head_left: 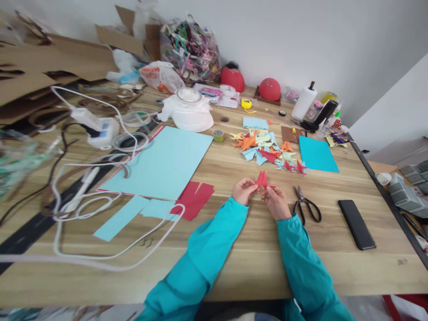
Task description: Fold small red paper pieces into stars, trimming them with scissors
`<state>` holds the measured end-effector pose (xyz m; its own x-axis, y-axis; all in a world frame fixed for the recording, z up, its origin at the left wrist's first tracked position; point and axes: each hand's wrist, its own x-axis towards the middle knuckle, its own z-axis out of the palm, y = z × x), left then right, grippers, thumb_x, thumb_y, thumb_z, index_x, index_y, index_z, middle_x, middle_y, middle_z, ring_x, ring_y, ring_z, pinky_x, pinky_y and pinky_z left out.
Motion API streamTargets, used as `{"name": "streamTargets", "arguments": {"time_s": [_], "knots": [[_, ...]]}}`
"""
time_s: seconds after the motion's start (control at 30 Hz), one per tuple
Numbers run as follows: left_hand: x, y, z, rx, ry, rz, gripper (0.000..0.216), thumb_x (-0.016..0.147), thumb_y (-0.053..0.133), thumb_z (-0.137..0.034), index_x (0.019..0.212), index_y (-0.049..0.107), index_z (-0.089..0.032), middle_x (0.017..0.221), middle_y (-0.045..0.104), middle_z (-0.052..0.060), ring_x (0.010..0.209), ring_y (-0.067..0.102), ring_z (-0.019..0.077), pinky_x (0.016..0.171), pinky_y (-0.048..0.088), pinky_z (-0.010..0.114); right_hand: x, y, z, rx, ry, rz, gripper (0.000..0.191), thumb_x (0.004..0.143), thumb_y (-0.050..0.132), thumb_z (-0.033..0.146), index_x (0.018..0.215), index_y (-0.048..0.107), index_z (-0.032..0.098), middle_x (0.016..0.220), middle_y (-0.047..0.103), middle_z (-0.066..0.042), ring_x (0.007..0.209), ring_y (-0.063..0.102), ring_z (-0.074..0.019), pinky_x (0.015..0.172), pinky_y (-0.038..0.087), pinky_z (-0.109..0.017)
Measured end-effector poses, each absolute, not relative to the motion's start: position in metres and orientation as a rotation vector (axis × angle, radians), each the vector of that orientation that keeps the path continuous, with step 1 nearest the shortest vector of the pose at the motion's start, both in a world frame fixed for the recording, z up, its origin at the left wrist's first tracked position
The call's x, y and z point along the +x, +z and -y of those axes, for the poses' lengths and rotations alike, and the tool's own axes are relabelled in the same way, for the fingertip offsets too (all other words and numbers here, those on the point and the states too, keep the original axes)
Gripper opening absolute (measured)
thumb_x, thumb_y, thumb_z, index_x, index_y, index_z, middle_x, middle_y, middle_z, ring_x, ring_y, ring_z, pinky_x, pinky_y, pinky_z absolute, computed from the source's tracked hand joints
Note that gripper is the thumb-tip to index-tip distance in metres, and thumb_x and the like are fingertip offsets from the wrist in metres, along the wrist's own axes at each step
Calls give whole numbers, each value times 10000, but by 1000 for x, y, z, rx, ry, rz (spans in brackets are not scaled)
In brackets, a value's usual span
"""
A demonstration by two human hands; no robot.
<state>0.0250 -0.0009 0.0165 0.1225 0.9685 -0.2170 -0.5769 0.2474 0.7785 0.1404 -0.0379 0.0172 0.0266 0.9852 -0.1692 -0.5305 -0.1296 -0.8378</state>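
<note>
Teal sleeves [207,249] came in over the near edge of the table [254,254]. Left hand [243,191] and right hand [277,201] both had the red fold [262,179]: each grip closed, thumb and fingertips pinched on it, one per side. Fold sat between them, on the near side of the pile [248,141] of folded paper; table contact unclear. Scissors [301,197] lay just right of the right hand, tips away; phone [357,224] farther right. Red strips [192,203] lay left of the left hand, by the pale blue sheet [163,162].

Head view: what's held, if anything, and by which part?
A folded red paper piece, pinched at its two lower sides by the left hand and right hand.
</note>
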Motion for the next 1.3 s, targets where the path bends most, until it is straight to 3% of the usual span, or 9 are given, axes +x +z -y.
{"name": "streamTargets", "arguments": {"time_s": [0.13,0.27,0.43,1.03,1.3], "knots": [[25,13,2,626,1184,-775,327,445,739,-205,624,471,-145,517,597,-40,447,555,100,509,457,247,139,16,37,-940,1445,673,176,657,677,303,695,562,176,565,587,21,499,515,-94,487,396,-225],[27,12,4,715,1197,-838,417,430,760,-198,753,502,-144,654,651,-1,581,608,139,578,491,284,140,11,36,-953,1404,742,178,664,670,313,659,563,171,556,581,27,488,498,-84,496,388,-222],[26,14,6,873,1172,-918,397,472,761,-225,773,523,-125,712,661,37,627,614,142,612,495,280,141,5,35,-950,1400,796,176,676,659,321,662,584,163,566,594,19,496,500,-86,501,386,-221],[24,14,6,897,1162,-958,420,459,765,-297,771,543,-123,696,675,47,611,627,163,619,510,308,142,-5,32,-984,1363,892,154,698,645,297,661,605,154,581,613,10,491,508,-83,484,392,-214],[26,9,6,642,1063,-721,443,420,791,-219,779,559,-105,537,636,5,426,557,115,461,474,259,142,8,37,-897,1478,859,161,694,653,299,654,605,150,563,598,11,477,493,-70,455,374,-193]]}}
